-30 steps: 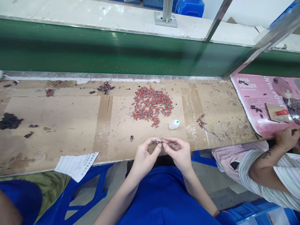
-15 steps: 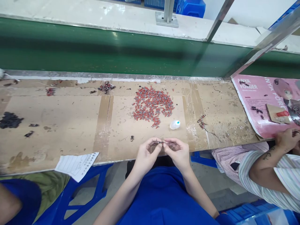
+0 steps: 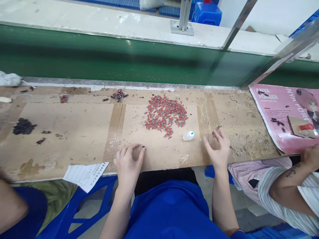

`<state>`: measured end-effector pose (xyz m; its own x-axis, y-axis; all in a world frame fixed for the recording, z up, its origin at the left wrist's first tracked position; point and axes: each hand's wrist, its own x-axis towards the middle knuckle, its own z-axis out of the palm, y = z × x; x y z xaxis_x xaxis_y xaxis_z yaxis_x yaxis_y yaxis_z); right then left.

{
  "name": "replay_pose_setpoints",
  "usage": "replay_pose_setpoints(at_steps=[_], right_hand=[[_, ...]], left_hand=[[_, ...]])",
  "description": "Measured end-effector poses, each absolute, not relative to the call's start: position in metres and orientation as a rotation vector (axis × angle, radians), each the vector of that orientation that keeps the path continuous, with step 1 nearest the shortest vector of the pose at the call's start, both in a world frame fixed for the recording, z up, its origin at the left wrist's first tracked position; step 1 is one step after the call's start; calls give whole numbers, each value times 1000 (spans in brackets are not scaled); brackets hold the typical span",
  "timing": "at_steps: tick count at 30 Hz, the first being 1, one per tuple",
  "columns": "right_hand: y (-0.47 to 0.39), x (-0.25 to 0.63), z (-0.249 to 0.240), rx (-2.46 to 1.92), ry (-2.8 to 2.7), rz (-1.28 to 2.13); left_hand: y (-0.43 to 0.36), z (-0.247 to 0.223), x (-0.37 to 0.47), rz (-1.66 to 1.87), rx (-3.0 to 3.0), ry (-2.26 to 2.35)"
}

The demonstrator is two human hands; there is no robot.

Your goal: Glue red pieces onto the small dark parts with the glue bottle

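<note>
My left hand (image 3: 129,162) rests low over the cardboard-covered bench (image 3: 159,151), thumb and fingers apart. A tiny dark part (image 3: 143,146) shows at its thumb tip; most of that part is hidden. Farther right, my right hand (image 3: 219,151) is spread, its fingertips at a few small dark-and-red parts (image 3: 218,128) partly covered by the fingers. Between and beyond both hands lies a wide heap of small red parts with metallic ends (image 3: 165,111). A small translucent bottle with a blue tip (image 3: 188,135) lies beside the heap, nearer my right hand.
A dark cluster of parts (image 3: 119,95) sits behind the heap, and a black pile (image 3: 23,126) lies far left. Torn notepaper (image 3: 86,176) overhangs the front edge. A green belt (image 3: 112,59) runs behind. Co-workers sit on both sides; a pink poster (image 3: 279,119) covers the right end.
My hands have parted from around a small part held between them. The left moved left to the tiny dark part, the right moved right to the dark-and-red parts. The view shifted slightly.
</note>
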<state>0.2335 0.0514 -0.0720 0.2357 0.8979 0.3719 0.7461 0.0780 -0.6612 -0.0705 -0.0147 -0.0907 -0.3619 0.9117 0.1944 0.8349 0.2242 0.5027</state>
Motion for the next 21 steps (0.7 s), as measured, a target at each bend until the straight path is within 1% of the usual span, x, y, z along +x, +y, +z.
replay_pose_setpoints(at_steps=[4, 8, 12, 14, 18, 21], right_hand=[[51, 202, -78, -1552, -1818, 387], [58, 182, -86, -1475, -1782, 593], [56, 177, -88, -1358, -1498, 1065], [51, 174, -86, -1293, -1297, 1244], [44, 163, -81, -1184, -951, 1328], [44, 154, -79, -1213, -815, 1345]], left_hand=[[-17, -99, -73, 810, 1834, 2275], [-15, -104, -66, 835, 2002, 2189], [-7, -108, -51, 873, 2121, 2009], [-4, -109, -43, 896, 2140, 1929], [0, -108, -34, 960, 2024, 1890], [-2, -104, -34, 1033, 1942, 1832]])
